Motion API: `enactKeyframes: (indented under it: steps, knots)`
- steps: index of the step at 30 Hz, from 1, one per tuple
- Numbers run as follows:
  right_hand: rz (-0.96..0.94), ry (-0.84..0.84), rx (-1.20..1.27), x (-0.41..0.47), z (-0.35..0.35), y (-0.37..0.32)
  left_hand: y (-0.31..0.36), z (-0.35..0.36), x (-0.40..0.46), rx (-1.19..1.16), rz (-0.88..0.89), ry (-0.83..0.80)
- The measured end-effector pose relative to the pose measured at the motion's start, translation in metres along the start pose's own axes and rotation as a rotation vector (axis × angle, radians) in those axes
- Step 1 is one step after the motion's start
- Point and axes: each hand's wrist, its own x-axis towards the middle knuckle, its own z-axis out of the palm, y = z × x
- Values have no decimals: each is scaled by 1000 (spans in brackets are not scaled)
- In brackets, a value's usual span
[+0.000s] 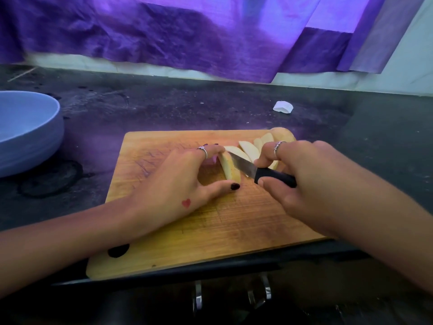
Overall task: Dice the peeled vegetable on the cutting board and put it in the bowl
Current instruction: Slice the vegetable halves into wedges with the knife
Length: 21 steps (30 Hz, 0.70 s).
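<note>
Your left hand (185,181) pinches a pale vegetable slice (230,168) between fingertips and thumb on the wooden cutting board (187,242). Your right hand (302,181) grips the black-handled knife (260,171), its blade laid against that slice. More slices (251,148) lie just behind. The blue bowl (28,134) sits well apart, far left.

Silver rings (203,150), heart mark (186,203), dark nails (235,186)
</note>
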Motion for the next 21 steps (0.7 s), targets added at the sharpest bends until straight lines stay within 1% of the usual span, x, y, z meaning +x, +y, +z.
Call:
enactKeyframes:
  steps: [4,8,10,15,18,21]
  knots:
    - [-11,-18,-32,-3,5,-5,1,1,2,4,-9,8]
    - [46,-124,18,1,5,-12,-1,2,3,7,-15,15]
    - [36,-141,29,0,8,-15,-2,1,2,-1,-21,23]
    - [-4,-106,-47,-3,16,-15,1,-1,0,32,23,49]
    - [-30,-29,-96,-6,22,-9,3,-1,0,7,115,8]
    - [-41,23,-63,-8,24,-4,1,0,4,23,173,-29]
